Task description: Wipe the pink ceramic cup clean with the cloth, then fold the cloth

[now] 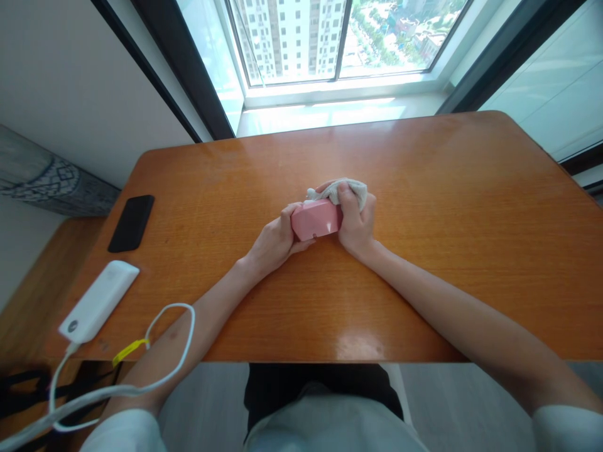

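A pink box-like case (315,221) with a glossy face is held up above the wooden table. My left hand (277,233) grips its left end, thumb on top and fingers along the underside. At the other end is my right hand (357,223), closed on a crumpled whitish cloth (354,188) that lies against the top of the case. The cloth bunches over my right fingers and partly hides them. What kind of case it is, I cannot tell.
The wooden table (438,207) spreads in front of me, with a window behind it. On its left side lie a black phone (132,223) and a white power bank (100,301). A white cable (191,339) with a yellow tag loops over my left forearm.
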